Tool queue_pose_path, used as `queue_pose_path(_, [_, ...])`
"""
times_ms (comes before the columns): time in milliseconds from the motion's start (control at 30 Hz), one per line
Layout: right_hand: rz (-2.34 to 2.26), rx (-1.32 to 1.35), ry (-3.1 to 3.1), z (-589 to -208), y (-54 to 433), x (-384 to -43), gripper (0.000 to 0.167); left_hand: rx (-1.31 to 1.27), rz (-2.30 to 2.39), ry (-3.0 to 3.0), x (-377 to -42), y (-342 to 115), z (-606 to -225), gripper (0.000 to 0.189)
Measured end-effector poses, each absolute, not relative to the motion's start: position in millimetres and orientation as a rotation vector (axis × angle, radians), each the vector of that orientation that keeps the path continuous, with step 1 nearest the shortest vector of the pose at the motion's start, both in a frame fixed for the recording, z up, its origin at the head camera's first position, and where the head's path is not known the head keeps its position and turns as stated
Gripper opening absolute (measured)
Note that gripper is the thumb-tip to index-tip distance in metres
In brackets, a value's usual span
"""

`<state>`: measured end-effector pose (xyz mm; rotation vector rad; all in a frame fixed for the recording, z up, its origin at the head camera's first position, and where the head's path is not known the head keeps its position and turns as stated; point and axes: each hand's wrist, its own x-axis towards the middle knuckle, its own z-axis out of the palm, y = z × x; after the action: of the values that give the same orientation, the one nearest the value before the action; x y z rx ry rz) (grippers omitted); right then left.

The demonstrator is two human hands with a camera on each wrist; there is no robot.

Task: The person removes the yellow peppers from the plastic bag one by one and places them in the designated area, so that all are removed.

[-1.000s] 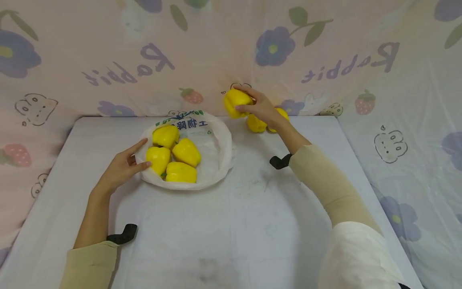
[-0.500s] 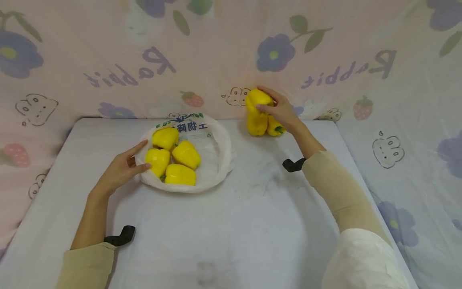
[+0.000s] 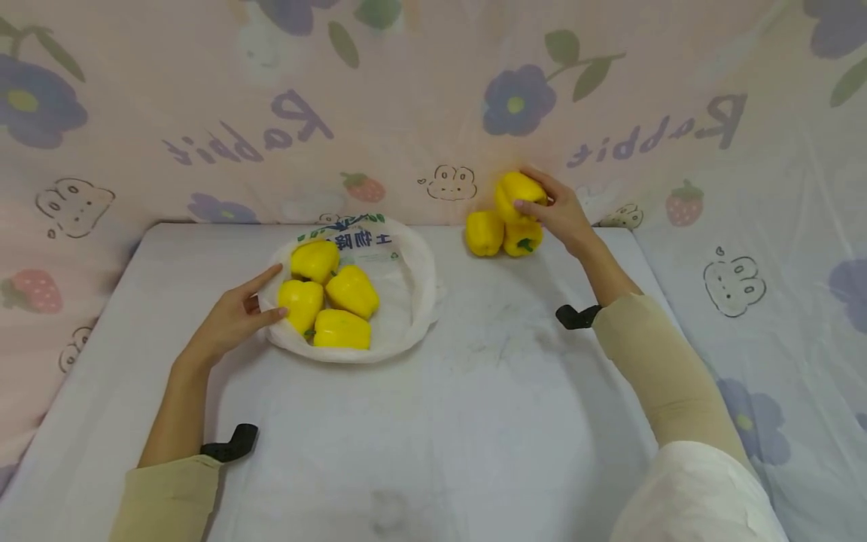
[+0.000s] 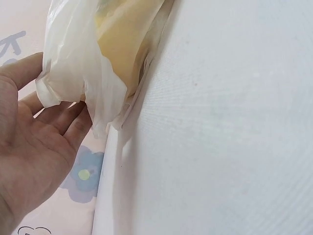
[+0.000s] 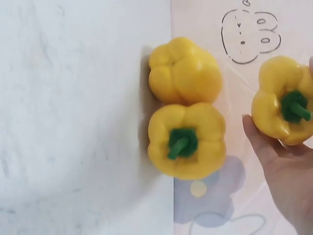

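My right hand (image 3: 565, 218) grips a yellow bell pepper (image 3: 516, 197) by its side, thumb in front and fingers over the top. The right wrist view shows that pepper's green stem (image 5: 296, 105). Just below it stand two more yellow bell peppers, a left one (image 3: 484, 233) and a right one (image 5: 187, 142) with its stem facing out. At left, my left hand (image 3: 233, 316) holds the side of a white plastic bag (image 3: 423, 301), thumb and index finger spread along its rim. Several yellow peppers (image 3: 352, 292) lie inside the rolled-open bag. The left wrist view shows fingers partly hidden behind the plastic (image 4: 73, 54).
A white-covered table (image 3: 406, 429) carries everything, with faint grey smudges on it. Behind and at the sides hangs a pink curtain (image 3: 379, 90) printed with flowers and rabbits. Black wrist mounts (image 3: 233, 444) sit at both sleeve cuffs.
My right hand has carried the pepper rightward, from left of the two standing peppers to over the right one. My left hand has stayed at the bag's rim.
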<state>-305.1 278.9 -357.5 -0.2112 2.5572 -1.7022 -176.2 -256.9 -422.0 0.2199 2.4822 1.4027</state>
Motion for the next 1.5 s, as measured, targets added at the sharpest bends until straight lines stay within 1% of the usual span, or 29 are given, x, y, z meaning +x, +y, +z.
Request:
queue_pose_path(433, [-1.755,-0.005,2.61,-369,310,-296,0.069,0.216,1.427,2.475,-176,-255,-422,0.08])
queue_pose_path(800, [-1.742,0.029,2.68,-383,320,-299,0.069,0.203,1.406,2.496,-174,-257,-423,0.08])
queue_pose_path(1133, [-1.737,0.119,2.702,-394,331,-295,0.068,0.199,1.38,2.502,-177,-257,-425,0.081])
queue_pose_path(1500, [-1.621,0.179,2.693,-402,340,-289,0.071,0.162,1.464,2.443,-175,-256,-426,0.08])
